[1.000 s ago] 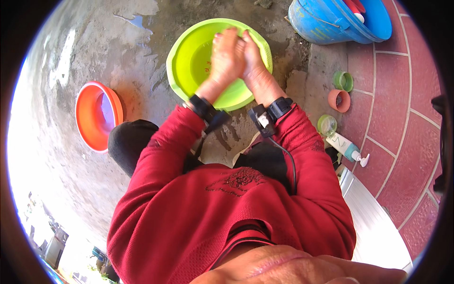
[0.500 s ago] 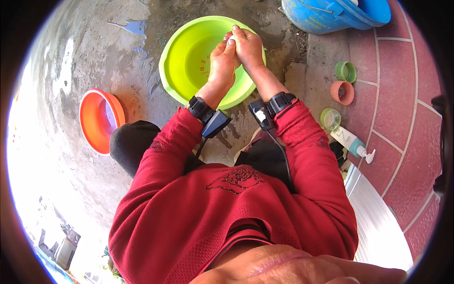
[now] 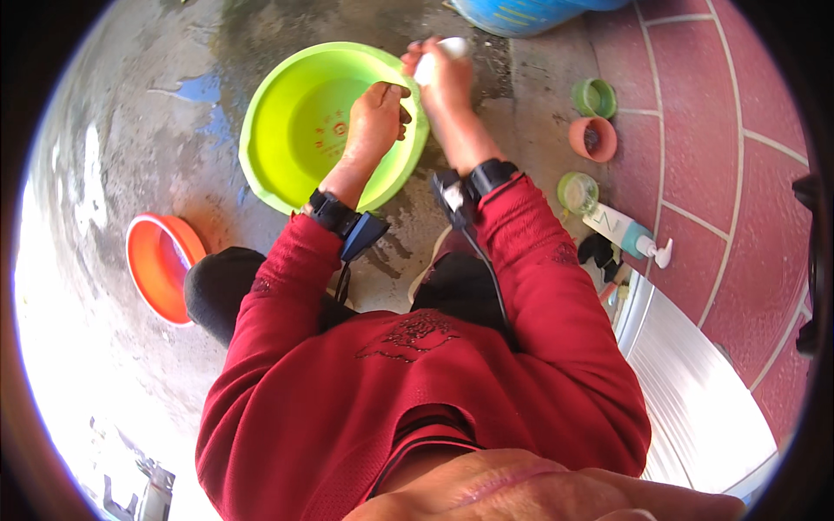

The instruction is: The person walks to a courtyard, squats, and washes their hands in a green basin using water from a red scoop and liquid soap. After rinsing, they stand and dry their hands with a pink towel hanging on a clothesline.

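Red sleeves reach forward from the lower edge over wet concrete floor (image 3: pixel 130 130). Near the right knee lies a white-and-blue pump bottle (image 3: pixel 627 232), with a pale green cup (image 3: pixel 578 192), a terracotta pot (image 3: pixel 593 138) and a green cup (image 3: pixel 595 97) lined up beyond it on red tiles. The left hand (image 3: pixel 373 117) curls, grip loosely together, over the lime-green basin (image 3: pixel 269 148). The right hand (image 3: pixel 443 74), raised at the basin's far rim, is clamped on a small white object (image 3: pixel 452 48). An orange basin (image 3: pixel 156 265) sits left.

A round lime-green basin (image 3: pixel 295 130) sits upright on wet concrete, its inside glossy. A small white object (image 3: pixel 447 52), partly hidden in a grip, is just past the basin's far right rim.
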`<control>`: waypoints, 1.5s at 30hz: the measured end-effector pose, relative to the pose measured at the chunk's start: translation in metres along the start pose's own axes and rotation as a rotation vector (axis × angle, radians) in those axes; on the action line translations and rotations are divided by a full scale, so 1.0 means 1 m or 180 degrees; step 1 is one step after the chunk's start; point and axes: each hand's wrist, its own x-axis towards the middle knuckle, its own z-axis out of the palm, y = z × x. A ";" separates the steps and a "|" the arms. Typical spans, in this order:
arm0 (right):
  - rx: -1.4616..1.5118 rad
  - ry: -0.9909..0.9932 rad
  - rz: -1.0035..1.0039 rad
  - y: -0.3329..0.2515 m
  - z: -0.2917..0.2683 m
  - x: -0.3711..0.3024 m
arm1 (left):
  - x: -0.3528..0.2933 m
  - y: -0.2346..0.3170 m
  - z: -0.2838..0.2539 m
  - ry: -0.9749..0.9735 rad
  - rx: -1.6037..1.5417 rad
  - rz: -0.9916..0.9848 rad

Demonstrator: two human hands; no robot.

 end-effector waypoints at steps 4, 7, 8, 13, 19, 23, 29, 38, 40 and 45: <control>0.0556 0.1264 0.0210 -0.073 -0.107 0.064 | -0.001 0.007 0.002 -0.0133 -0.0071 -0.0016; 0.0563 0.1691 0.0034 -0.117 -0.201 0.097 | 0.005 -0.001 -0.006 0.0035 -0.0058 -0.0107; 0.0671 0.1787 0.0106 -0.131 -0.227 0.108 | 0.007 -0.004 -0.009 -0.0054 -0.0123 -0.0122; 0.0512 0.1906 -0.0533 -0.161 -0.294 0.128 | 0.008 -0.019 -0.015 -0.0164 -0.0016 -0.0281; 0.0857 0.2103 -0.0561 -0.160 -0.241 0.111 | 0.008 -0.030 -0.019 -0.0224 -0.0610 -0.0199; -0.0245 0.1290 -0.0301 -0.089 -0.113 0.089 | 0.011 -0.031 -0.027 -0.0211 -0.1290 0.0012; -0.0113 -0.1876 0.1363 0.034 0.035 -0.034 | 0.000 -0.013 -0.037 -0.0091 -0.3839 -0.0036; -0.1066 0.0155 0.1025 0.070 0.096 -0.060 | -0.020 -0.035 -0.085 0.0665 0.1468 0.2470; -0.1631 -0.0338 0.1050 0.077 0.098 -0.068 | -0.021 -0.036 -0.091 0.0740 0.1917 0.2151; -0.0029 -0.1149 0.1563 0.073 0.094 -0.068 | -0.026 -0.029 -0.092 -0.0355 -0.3810 0.0558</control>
